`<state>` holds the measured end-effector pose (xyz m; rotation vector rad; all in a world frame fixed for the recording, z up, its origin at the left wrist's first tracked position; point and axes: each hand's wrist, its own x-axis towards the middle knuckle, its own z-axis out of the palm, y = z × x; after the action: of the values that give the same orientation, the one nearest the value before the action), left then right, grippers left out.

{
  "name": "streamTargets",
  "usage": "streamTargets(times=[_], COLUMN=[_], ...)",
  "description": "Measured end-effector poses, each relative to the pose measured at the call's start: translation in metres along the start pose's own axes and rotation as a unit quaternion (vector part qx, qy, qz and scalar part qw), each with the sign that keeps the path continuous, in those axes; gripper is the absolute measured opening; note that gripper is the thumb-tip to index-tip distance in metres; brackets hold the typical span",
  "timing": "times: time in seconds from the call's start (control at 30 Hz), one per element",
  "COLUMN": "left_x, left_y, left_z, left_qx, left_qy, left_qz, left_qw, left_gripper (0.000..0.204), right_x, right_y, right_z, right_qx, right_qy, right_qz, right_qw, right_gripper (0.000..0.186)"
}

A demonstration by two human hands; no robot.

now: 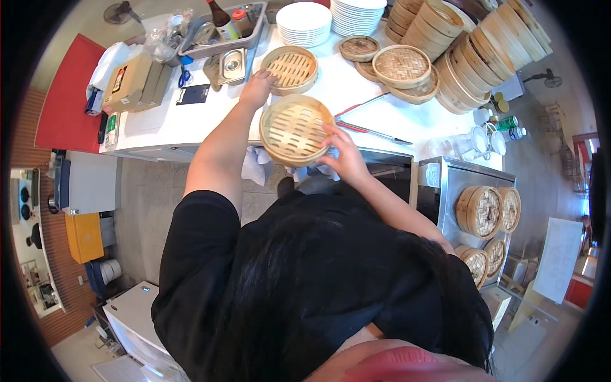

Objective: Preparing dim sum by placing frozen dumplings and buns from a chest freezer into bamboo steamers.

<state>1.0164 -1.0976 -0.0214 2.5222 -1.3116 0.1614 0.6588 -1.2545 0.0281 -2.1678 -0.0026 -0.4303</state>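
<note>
A round bamboo steamer basket (296,127) with a slatted base is held at the counter's front edge. My right hand (345,153) grips its right rim, thumb and fingers on either side. Just beyond it, a second bamboo steamer basket (294,68) rests on the white counter. At its left rim is my left hand (258,88), the fingers closed over the edge. Both baskets look bare inside. To the right of the nearer basket lie tongs (369,130) with red handles.
Stacks of white plates (304,24) stand at the back. Woven steamer lids (402,65) and stacked bamboo steamers (468,70) fill the right side. Lidded steamers (478,211) sit on a metal unit at right. A cardboard box (135,83), a metal container (233,65) and blue scissors (184,76) are at left.
</note>
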Motion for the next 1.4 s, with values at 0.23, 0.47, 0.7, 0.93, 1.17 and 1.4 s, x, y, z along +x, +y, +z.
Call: streamTargets(times=[0.23, 0.47, 0.7, 0.93, 1.17, 1.4], left_x=[-0.030, -0.112, -0.140, -0.109, -0.079, -0.049], left_y=[-0.022, -0.076, -0.102, -0.123, -0.208, -0.339], left_z=[-0.052, -0.073, -0.098, -0.154, -0.233, -0.312], left_qx=[-0.093, -0.167, -0.251, -0.215, -0.247, -0.202], left_qy=[0.039, -0.029, -0.062, 0.032, 0.188, 0.424], left_qz=[0.065, 0.073, 0.103, 0.121, 0.002, -0.099], left_qw=[0.993, 0.983, 0.961, 0.969, 0.951, 0.877], left_gripper=[0.038, 0.041, 0.061, 0.066, 0.077, 0.064], right_x=[0.026, 0.067, 0.127, 0.220, 0.314, 0.447], right_y=[0.027, 0.002, -0.070, -0.105, -0.114, -0.142], right_z=[0.085, 0.139, 0.172, 0.193, 0.237, 0.271], right_qx=[-0.048, -0.117, -0.304, -0.179, -0.059, -0.001], right_qy=[0.039, 0.038, -0.047, -0.054, -0.277, -0.269], right_qz=[0.045, 0.109, 0.357, 0.042, -0.061, -0.114], right_qw=[0.997, 0.986, 0.882, 0.981, 0.957, 0.956], right_gripper=[0.040, 0.043, 0.076, 0.064, 0.038, 0.029])
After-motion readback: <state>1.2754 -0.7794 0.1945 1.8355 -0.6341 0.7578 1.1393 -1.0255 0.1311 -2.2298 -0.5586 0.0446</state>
